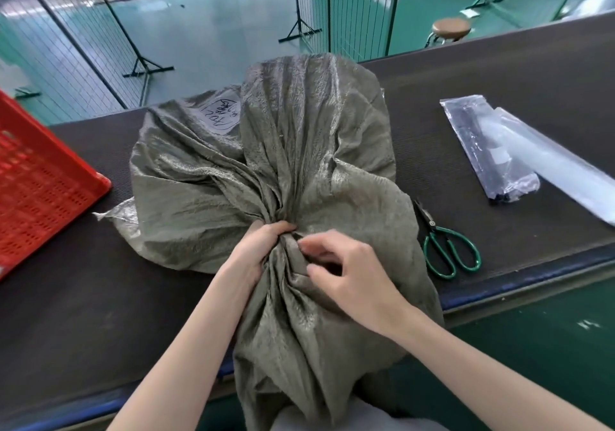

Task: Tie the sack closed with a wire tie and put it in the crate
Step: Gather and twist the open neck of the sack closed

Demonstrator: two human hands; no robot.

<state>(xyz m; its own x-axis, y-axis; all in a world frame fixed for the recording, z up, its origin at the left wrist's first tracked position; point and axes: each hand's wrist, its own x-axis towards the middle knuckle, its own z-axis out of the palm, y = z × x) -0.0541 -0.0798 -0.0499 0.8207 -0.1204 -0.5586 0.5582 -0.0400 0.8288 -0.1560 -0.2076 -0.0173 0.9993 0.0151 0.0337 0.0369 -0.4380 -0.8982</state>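
A grey-green woven sack [266, 151] lies on the dark table [499, 74], its open end gathered toward me and hanging over the front edge. My left hand [259, 247] is clenched around the bunched neck of the sack. Just to the right of that neck, my right hand [346, 270] touches the folds with curled fingers; I cannot tell whether it holds a wire tie. A red perforated crate [36, 177] stands at the left end of the table.
Green-handled scissors [446, 247] lie right of the sack. Clear plastic packets [499, 154] with dark contents rest at the right. Beyond the table are wire fence panels [346, 7], a round stool [451, 29] and green floor.
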